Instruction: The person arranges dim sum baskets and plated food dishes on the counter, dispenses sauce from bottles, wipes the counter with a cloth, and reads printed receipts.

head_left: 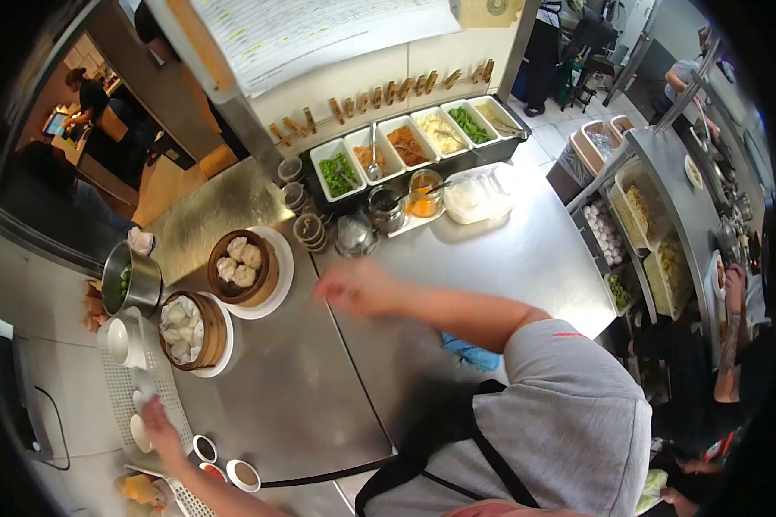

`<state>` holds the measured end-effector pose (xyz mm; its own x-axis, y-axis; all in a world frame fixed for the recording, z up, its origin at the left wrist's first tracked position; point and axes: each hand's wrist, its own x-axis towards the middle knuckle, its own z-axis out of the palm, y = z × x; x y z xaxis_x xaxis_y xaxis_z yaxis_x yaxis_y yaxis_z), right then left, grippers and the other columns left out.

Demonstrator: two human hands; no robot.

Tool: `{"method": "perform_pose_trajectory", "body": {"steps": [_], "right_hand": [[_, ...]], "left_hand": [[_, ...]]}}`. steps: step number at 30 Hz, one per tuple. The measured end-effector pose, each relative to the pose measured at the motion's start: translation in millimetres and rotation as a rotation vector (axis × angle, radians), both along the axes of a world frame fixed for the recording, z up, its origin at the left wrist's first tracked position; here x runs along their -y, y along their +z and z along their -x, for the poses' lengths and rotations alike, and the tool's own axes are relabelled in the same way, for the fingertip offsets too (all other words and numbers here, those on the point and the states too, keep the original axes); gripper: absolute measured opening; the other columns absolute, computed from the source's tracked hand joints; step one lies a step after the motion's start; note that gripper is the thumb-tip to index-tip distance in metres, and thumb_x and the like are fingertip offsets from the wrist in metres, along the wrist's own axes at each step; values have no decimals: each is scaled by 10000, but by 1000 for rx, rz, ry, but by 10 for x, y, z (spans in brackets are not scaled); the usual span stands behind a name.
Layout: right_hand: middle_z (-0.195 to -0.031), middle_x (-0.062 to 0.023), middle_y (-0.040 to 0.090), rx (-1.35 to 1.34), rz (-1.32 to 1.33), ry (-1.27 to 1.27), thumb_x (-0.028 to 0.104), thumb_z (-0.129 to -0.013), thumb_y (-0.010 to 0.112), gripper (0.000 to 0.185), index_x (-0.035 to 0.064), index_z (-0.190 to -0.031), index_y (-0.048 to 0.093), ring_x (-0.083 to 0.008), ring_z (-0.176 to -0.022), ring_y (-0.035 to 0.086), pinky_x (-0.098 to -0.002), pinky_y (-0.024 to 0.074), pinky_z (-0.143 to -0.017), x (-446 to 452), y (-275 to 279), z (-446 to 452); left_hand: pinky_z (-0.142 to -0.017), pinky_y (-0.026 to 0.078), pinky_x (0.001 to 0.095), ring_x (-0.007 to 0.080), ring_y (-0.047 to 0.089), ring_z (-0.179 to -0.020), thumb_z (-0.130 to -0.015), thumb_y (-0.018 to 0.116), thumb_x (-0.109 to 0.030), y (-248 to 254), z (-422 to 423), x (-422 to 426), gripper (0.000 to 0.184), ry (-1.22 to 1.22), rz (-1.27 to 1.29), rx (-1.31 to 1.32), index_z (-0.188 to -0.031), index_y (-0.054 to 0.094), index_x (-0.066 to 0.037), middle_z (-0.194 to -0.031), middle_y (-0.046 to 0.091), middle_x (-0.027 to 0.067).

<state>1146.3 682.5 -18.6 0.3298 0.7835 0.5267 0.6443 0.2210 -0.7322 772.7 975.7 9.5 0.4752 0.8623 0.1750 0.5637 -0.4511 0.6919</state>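
My left hand [159, 424] is at the lower left, beside small white cups [140, 433] in a perforated white basket [115, 392]. Its fingers look apart, with nothing visible in them. Motion blurs my right hand [352, 288] over the steel counter [276, 405]; its fingers are smeared and I cannot tell what they hold, if anything. Between the hands, one bamboo steamer [216, 332] holds pale dumplings [181, 331] on white paper. Another steamer [268, 274] holds several open-topped dumplings [240, 262]. Both steamers rest on white plates.
White tubs of toppings [337, 175] line the back, with glass jars [424, 193] and a lidded plastic container [477, 195] before them. Small sauce dishes [243, 475] sit near the front. A metal pot [147, 277] stands left. A blue cloth [470, 351] lies near my body. Other people are at both sides.
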Motion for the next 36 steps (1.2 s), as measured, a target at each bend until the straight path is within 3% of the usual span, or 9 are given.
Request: {"method": "perform_pose_trajectory", "body": {"steps": [2,5,8,14,21,28,33,34,36], "right_hand": [[-801,-69,574,-173,33,-247,17,-689,568,197,74,-876,584,-160,-736,557,-265,456,-627,451,231,-839],[-824,-105,570,251,235,-909,99,-706,577,196,84,-901,591,-242,-743,562,-325,453,-682,1163,401,-2376],[-1021,-89,490,447,674,-1122,181,-674,598,218,229,-885,619,-261,-974,456,-375,387,-803,1683,215,-3294],[-1027,-59,468,714,1058,-912,229,-683,564,213,281,-881,621,-239,-1004,415,-362,347,-828,1770,-91,-3971],[-947,-45,520,806,920,-750,221,-680,547,127,228,-771,636,-231,-956,453,-357,372,-772,1805,-168,-4200],[-859,-63,545,658,822,-718,278,-683,565,140,221,-790,634,-263,-862,506,-405,410,-714,1936,-63,-4295],[-805,-119,565,963,839,-607,337,-725,518,241,176,-874,615,-288,-802,539,-403,437,-655,1941,-339,-4398],[-817,-128,571,856,1003,-627,340,-745,500,256,153,-881,612,-284,-787,545,-400,435,-654,1883,-338,-4418],[-840,-74,593,974,869,-544,329,-746,496,241,157,-864,617,-261,-793,549,-393,434,-679,1925,-446,-4577]], "left_hand": [[-836,356,315,215,490,-925,-853,415,-204,-144,-230,664,283,-26,115,30,-975,533,21,-977,524,121],[-825,368,330,244,491,-927,-826,425,-149,-481,-492,1430,246,-52,49,-224,-963,535,24,-965,517,140],[-823,377,341,278,488,-944,-804,432,-115,-735,-701,1954,233,-68,8,-339,-941,537,40,-983,501,167],[-853,378,353,313,460,-1004,-773,457,-83,-916,-1075,2674,247,53,21,-264,-966,513,61,-1109,420,195],[-832,392,342,274,426,-1047,-765,483,-81,-1099,-1056,2922,288,206,-27,-204,-1039,484,8,-1266,260,167],[-827,394,329,290,384,-1077,-762,506,-88,-832,-1126,3182,299,297,37,-241,-1056,488,-34,-1269,252,169],[-923,303,396,359,326,-1136,-748,540,-124,-835,-1057,3337,328,351,-66,-337,-1068,515,-60,-1259,286,215],[-921,311,380,356,340,-1127,-741,552,-144,-781,-1063,3398,339,378,-70,-342,-1070,515,-73,-1250,296,222],[-896,343,370,368,364,-1101,-731,563,-155,-791,-943,3443,356,394,-130,-333,-1074,507,-80,-1237,306,229]]}}
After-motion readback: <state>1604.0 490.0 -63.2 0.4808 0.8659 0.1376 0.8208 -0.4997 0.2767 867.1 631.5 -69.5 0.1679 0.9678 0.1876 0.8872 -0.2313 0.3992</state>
